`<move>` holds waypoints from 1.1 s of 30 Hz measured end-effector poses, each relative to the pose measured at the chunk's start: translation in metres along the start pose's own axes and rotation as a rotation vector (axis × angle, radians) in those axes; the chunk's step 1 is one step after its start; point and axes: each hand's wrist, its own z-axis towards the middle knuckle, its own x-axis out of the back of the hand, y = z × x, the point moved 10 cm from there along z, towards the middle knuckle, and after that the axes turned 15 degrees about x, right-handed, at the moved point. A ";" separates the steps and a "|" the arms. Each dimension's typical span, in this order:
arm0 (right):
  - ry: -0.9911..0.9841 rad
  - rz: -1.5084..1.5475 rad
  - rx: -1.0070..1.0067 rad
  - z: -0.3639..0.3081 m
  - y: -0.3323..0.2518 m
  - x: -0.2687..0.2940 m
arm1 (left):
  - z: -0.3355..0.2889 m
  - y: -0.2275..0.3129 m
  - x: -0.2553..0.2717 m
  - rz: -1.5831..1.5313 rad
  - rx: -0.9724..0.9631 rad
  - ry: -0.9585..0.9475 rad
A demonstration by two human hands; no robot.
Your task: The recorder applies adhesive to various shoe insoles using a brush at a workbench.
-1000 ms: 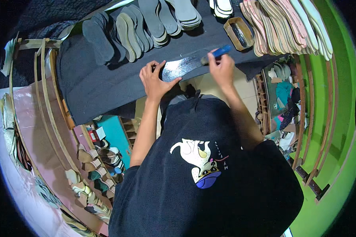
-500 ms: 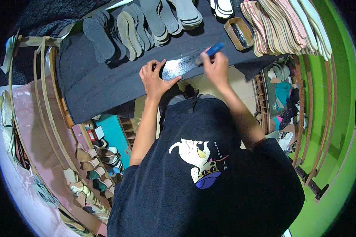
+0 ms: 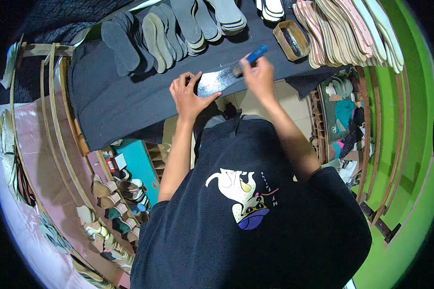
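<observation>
A dark shoe sole (image 3: 218, 80) with a wet, shiny coat lies on the black table cover (image 3: 120, 103) in front of me. My left hand (image 3: 188, 94) presses on its left end, fingers spread over it. My right hand (image 3: 258, 74) grips a brush with a blue handle (image 3: 253, 54), and the bristles touch the right end of the sole. My forearms reach up from my black printed shirt at the bottom of the view.
Rows of grey and dark soles (image 3: 169, 24) overlap at the back of the table. A small brown tray (image 3: 290, 39) stands beside stacked pale and pink soles (image 3: 347, 26). Wooden racks with shoes (image 3: 115, 192) run along the left, shelves (image 3: 342, 115) on the right.
My right hand has drawn the brush along the sole toward its right end. My left hand keeps holding the sole in the same spot.
</observation>
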 end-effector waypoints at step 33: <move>-0.006 0.109 -0.128 0.006 0.008 -0.030 | 0.001 0.001 -0.001 0.015 -0.005 0.000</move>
